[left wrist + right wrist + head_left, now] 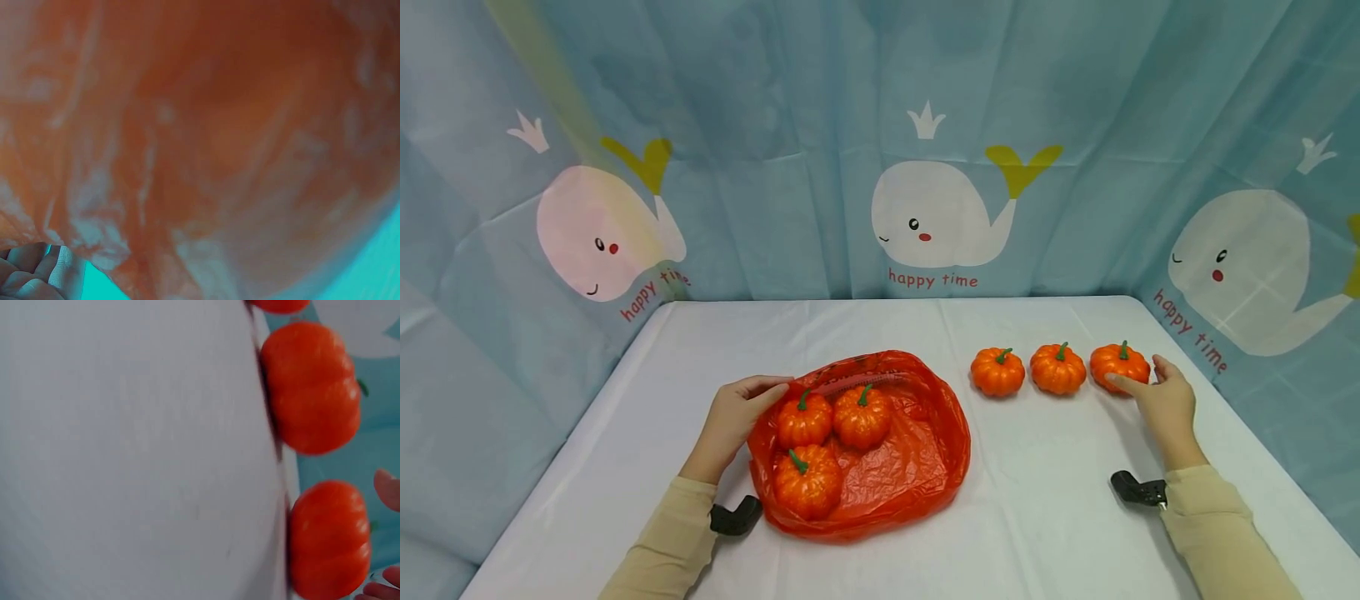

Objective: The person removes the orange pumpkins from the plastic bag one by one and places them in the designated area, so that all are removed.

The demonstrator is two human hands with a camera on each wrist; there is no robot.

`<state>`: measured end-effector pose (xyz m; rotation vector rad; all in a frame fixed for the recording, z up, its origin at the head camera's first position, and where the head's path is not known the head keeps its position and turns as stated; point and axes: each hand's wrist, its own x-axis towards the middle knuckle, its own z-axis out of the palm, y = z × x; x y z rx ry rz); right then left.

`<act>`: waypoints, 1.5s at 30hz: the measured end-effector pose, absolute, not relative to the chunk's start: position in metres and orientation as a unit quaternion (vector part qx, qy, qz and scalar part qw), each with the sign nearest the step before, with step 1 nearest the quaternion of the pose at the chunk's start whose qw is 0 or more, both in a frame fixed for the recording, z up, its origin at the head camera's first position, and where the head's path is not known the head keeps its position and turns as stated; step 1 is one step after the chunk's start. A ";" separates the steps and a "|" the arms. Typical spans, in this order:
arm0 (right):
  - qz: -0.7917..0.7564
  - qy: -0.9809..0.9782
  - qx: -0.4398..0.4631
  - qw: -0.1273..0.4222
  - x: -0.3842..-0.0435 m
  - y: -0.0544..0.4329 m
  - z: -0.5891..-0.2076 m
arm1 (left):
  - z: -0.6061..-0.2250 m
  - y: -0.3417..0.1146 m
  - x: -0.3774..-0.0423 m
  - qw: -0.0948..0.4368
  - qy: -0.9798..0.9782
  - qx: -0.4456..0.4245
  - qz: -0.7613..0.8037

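A red plastic bag (910, 467) lies with its mouth spread wide on the table. Inside its left part sit three small orange pumpkins with green stems: one at the back left (805, 419), another beside it (862, 417), and one nearer the front (808, 483). My left hand (741, 417) pinches the bag's left rim; in the left wrist view the bag (206, 156) hides most of that hand. Around the rightmost pumpkin (1118, 367) of a row my right hand (1167, 404) spreads its thumb and fingers. In the right wrist view, the thumb stands apart from that pumpkin (330, 540).
Two more pumpkins, one on the left (997, 372) and a middle one (1058, 369), stand in the row right of the bag. A white cloth covers the table (1022, 500). Blue curtains (820, 225) with whale prints hang behind and at both sides.
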<state>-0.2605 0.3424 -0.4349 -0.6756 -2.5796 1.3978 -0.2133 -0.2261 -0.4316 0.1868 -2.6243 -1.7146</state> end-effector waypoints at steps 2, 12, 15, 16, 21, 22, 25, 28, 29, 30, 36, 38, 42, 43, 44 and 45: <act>0.461 -0.857 -0.214 0.089 -0.253 0.334 -0.430 | -0.432 -0.226 -0.213 0.002 -0.835 0.058 -0.546; 0.482 -0.855 -0.140 0.130 -0.221 0.279 -0.407 | -0.430 -0.226 -0.211 0.001 -0.835 0.057 -0.547; 0.491 -0.857 -0.103 0.119 -0.215 0.265 -0.403 | -0.429 -0.227 -0.211 0.002 -0.836 0.057 -0.546; 0.490 -0.859 -0.090 0.117 -0.214 0.261 -0.402 | -0.429 -0.227 -0.211 0.002 -0.836 0.057 -0.545; 0.501 -0.857 -0.044 0.108 -0.209 0.244 -0.398 | -0.430 -0.226 -0.211 0.002 -0.835 0.058 -0.547; 0.503 -0.857 -0.037 0.107 -0.208 0.240 -0.397 | -0.430 -0.226 -0.211 0.001 -0.836 0.057 -0.546; 0.516 -0.851 -0.014 0.093 -0.204 0.229 -0.396 | -0.430 -0.226 -0.211 0.001 -0.835 0.058 -0.547; 0.524 -0.848 0.006 0.074 -0.201 0.217 -0.395 | -0.430 -0.226 -0.211 0.001 -0.834 0.058 -0.549; 0.529 -0.846 0.010 0.066 -0.201 0.213 -0.395 | -0.430 -0.225 -0.211 0.003 -0.834 0.058 -0.549; 0.532 -0.845 0.013 0.059 -0.200 0.209 -0.395 | -0.430 -0.225 -0.211 0.003 -0.834 0.058 -0.549; 0.537 -0.842 0.035 0.042 -0.198 0.190 -0.397 | -0.432 -0.226 -0.212 0.006 -0.834 0.055 -0.548; 0.536 -0.842 0.043 0.039 -0.197 0.184 -0.398 | -0.433 -0.226 -0.213 0.006 -0.835 0.053 -0.547; 0.534 -0.843 0.056 0.032 -0.196 0.173 -0.401 | -0.434 -0.227 -0.213 0.005 -0.837 0.049 -0.545; 0.534 -0.842 0.061 0.031 -0.196 0.171 -0.401 | -0.434 -0.227 -0.214 0.005 -0.837 0.049 -0.545; 0.537 -0.841 0.065 0.029 -0.195 0.168 -0.402 | -0.434 -0.227 -0.214 0.006 -0.837 0.049 -0.545; 0.540 -0.838 0.070 0.026 -0.195 0.165 -0.402 | -0.434 -0.227 -0.214 0.004 -0.836 0.048 -0.546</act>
